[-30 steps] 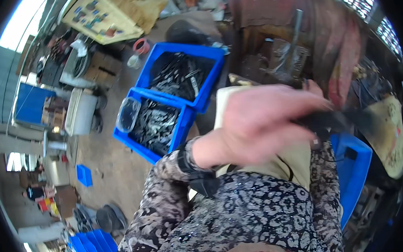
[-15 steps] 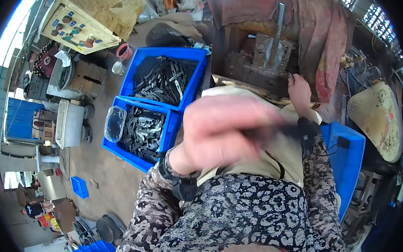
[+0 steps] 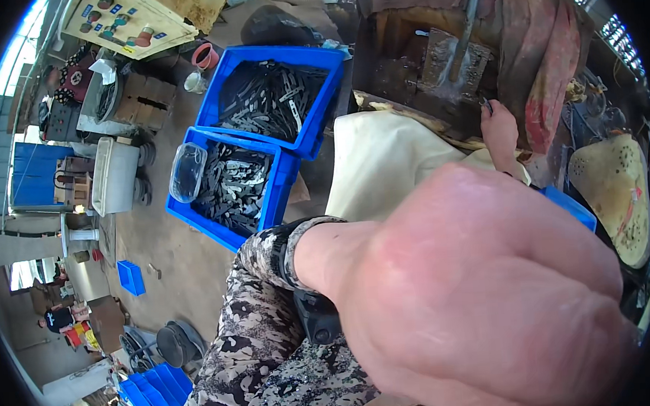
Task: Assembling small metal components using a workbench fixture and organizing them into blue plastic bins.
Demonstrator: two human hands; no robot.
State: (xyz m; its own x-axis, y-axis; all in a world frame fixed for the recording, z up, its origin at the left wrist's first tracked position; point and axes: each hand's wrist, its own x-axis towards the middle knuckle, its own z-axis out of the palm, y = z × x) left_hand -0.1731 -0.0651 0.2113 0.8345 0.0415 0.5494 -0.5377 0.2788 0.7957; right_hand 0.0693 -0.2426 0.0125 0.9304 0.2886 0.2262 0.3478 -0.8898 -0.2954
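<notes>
My left hand (image 3: 486, 282) is raised very close to the camera and fills the lower right. Its back shows, and the fingers are hidden from sight. Farther off, my right hand (image 3: 499, 129) is at the front edge of a wet brown basin (image 3: 384, 73). Its fingers are pinched on a small dark metal piece (image 3: 486, 107), mostly covered by the fingers. Just beyond it, a wet metal block (image 3: 436, 70) lies in the basin, with a metal pipe (image 3: 466, 34) slanting over it. A cream apron (image 3: 370, 152) covers my lap.
Left of me stand two blue crates, a far crate (image 3: 231, 67) and a near crate (image 3: 208, 232), both holding many dark metal strips. A clear plastic tub (image 3: 188, 173) rests on the near one's rim. Reddish cloth (image 3: 554, 62) hangs right of the basin. A control box (image 3: 124, 22) stands far left.
My left hand has come up toward the camera and moved right, now covering much of my lap and the blue bin on the right. My right hand stays at the basin's edge.
</notes>
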